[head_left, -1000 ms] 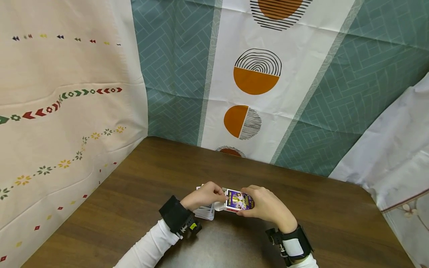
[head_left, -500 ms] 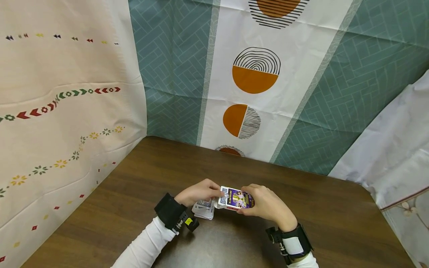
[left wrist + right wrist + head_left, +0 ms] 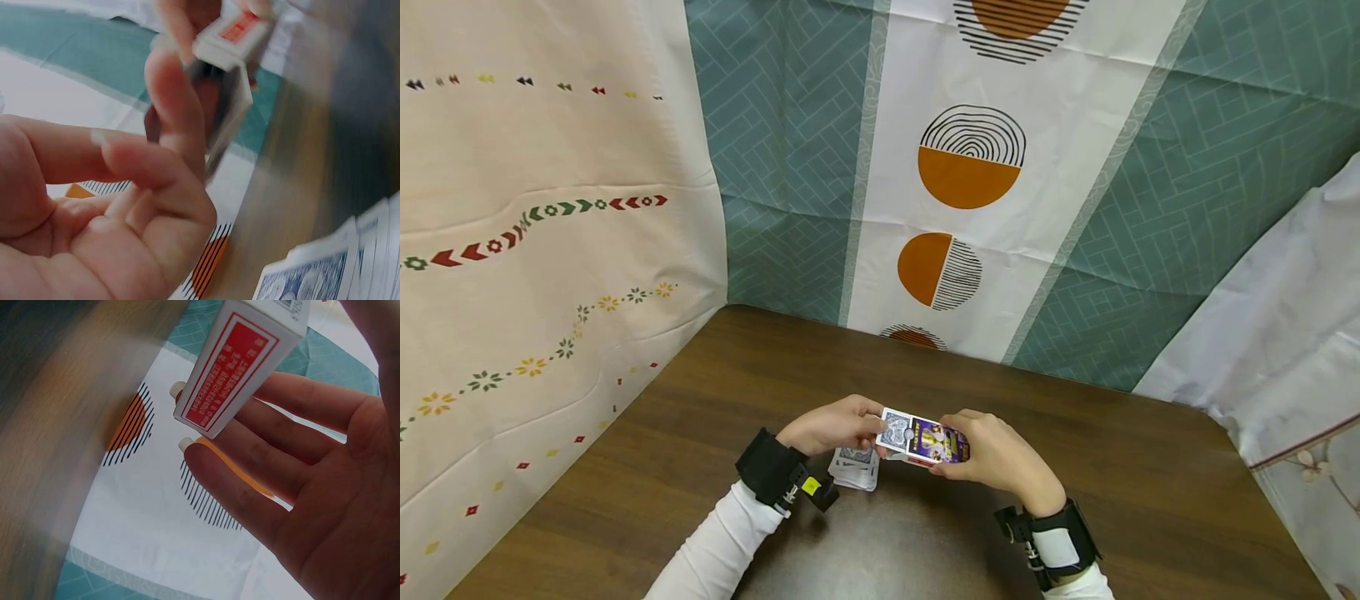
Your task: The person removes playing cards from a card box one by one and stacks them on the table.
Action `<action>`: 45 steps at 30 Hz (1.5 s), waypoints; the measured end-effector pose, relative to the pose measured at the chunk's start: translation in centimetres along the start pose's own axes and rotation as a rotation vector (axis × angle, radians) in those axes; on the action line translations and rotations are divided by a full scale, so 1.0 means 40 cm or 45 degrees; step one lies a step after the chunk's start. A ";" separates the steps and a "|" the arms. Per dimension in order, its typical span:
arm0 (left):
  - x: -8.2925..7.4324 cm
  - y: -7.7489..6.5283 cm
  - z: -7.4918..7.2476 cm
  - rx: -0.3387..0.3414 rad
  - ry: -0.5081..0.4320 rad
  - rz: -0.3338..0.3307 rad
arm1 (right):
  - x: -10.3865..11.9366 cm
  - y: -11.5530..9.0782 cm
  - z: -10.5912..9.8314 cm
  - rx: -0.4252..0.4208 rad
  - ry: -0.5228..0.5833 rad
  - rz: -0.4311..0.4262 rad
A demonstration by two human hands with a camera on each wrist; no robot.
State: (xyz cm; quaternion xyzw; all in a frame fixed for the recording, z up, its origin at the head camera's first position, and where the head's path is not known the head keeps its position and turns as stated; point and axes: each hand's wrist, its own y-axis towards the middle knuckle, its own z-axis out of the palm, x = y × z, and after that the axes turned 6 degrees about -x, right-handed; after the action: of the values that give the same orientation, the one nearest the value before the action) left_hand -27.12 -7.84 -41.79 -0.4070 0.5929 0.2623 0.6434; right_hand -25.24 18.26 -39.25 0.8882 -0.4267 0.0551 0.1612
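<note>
Pinching blue-backed cards (image 3: pixel 897 427) with left hand (image 3: pixel 835 427), at the nine o'clock end of a purple box (image 3: pixel 936 440) gripped in right hand (image 3: pixel 996 454), near a card pile (image 3: pixel 853 471) on the counter (image 3: pixel 760 375) toward eight o'clock.

The head view looks forward and down from above the wooden table (image 3: pixel 760 358), far enough back to take in both forearms and the hanging cloth (image 3: pixel 790 167) behind. The left wrist view sits very near the left hand (image 3: pixel 831 425), looking past its fingers toward the card box (image 3: pixel 940 442), rolled so the tabletop runs up the right side. The right wrist view, equally close, faces the palm side of the right hand (image 3: pixel 992 450), with the tabletop at left. All three share the box; head and left wrist share the card pile (image 3: pixel 855 479).
</note>
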 end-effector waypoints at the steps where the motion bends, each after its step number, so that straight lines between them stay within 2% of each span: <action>1: 0.002 0.001 -0.002 0.007 -0.029 -0.005 | 0.000 0.000 0.000 0.001 0.001 0.002; 6: 0.002 0.006 -0.008 0.016 -0.143 -0.051 | 0.000 0.002 -0.002 0.003 0.000 0.008; 10: -0.008 -0.002 -0.024 0.008 -0.168 -0.054 | -0.002 0.004 -0.004 -0.001 -0.001 0.016; 20: -0.013 -0.027 -0.088 0.069 -0.118 0.096 | -0.008 0.000 -0.006 -0.025 0.018 -0.008; 24: -0.012 -0.039 -0.111 -0.010 -0.104 0.142 | -0.014 -0.003 -0.009 -0.043 0.003 -0.010; 27: -0.009 -0.043 -0.123 -0.106 -0.079 0.147 | -0.016 -0.002 -0.010 -0.038 0.000 -0.004; 34: 0.017 -0.019 -0.126 -0.312 -0.037 0.092 | -0.015 0.000 -0.010 -0.024 0.000 0.005; 41: 0.049 0.002 -0.138 -0.531 -0.102 0.039 | -0.017 0.001 -0.004 -0.029 -0.005 -0.018; 45: 0.055 0.000 -0.147 -0.575 -0.126 0.011 | -0.019 0.002 0.000 -0.030 -0.006 -0.020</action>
State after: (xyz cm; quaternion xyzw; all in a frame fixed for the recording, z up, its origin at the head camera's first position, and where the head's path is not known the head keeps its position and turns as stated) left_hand -30.02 -13.07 -43.74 -0.5248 0.4886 0.4108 0.5631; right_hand -25.77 18.79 -39.42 0.8897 -0.4206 0.0468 0.1711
